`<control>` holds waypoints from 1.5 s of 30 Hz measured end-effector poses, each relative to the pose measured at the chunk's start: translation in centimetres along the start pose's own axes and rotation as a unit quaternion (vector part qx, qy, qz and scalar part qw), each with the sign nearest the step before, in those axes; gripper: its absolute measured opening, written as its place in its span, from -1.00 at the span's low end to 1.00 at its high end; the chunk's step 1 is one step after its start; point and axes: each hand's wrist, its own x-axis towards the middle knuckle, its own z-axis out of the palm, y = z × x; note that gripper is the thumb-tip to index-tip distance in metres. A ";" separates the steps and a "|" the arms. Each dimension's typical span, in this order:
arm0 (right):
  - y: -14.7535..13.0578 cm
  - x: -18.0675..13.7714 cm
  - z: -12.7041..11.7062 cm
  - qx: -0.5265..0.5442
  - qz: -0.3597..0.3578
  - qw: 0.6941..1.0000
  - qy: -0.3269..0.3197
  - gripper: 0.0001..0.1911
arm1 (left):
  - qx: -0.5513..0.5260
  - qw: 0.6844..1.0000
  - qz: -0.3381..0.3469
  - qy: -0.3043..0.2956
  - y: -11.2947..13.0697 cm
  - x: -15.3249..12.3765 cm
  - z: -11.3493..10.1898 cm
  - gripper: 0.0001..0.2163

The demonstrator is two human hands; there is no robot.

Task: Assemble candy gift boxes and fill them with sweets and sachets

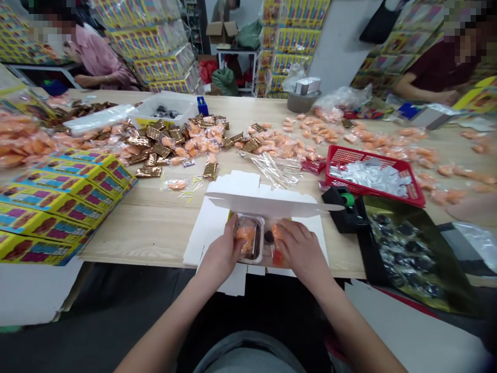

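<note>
An open flat box (267, 203) with a raised white flap lies in front of me on white card sheets (202, 233). My left hand (221, 254) has its thumb and fingers closed around the left edge of a clear plastic tray (261, 243), which holds an orange wrapped piece (245, 233). Beside the tray, my right hand (305, 251) is closed on an orange piece (277, 235) at the box's right side. A small dark round piece (268, 237) shows between tray and hand. The fingertips of the right hand are partly hidden.
Stacked yellow boxes (66, 202) stand at left. Brown foil packets (155, 147) and orange packets (287, 142) cover the table's middle. On the right are a red basket (334, 160), a tape dispenser (341, 220) and a dark tray (454, 280). Two co-workers sit across the table.
</note>
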 end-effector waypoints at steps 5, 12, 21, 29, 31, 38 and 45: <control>1.5 -1.8 -1.2 0.189 0.048 0.981 -0.016 -0.62 | -0.166 0.985 0.029 -0.040 2.2 0.6 1.8 -0.64; 1.7 0.0 -0.9 0.400 0.198 0.892 -0.080 -0.50 | -0.039 0.996 0.077 0.004 2.3 0.6 2.9 -0.48; -0.1 -2.4 0.8 0.078 -0.105 0.988 0.079 -0.78 | 0.251 0.952 0.176 -0.026 -1.0 -1.6 1.6 -0.38; 9.8 0.4 -4.4 0.197 0.192 0.955 0.109 -0.43 | 0.030 0.947 0.114 0.298 -4.9 4.3 -4.8 -0.52; 10.6 2.9 -5.7 0.240 0.172 0.955 -0.009 -0.40 | 0.035 0.977 0.100 0.187 -4.9 6.8 -6.9 -0.65; 3.1 2.0 -4.2 0.258 0.197 0.945 -0.041 -0.63 | 0.100 0.988 0.095 0.074 -0.9 5.4 -5.2 -0.70; 3.6 -9.1 2.6 0.166 -0.032 0.985 0.014 -0.35 | 0.183 0.939 0.280 -0.076 -8.5 -1.7 -2.6 -0.29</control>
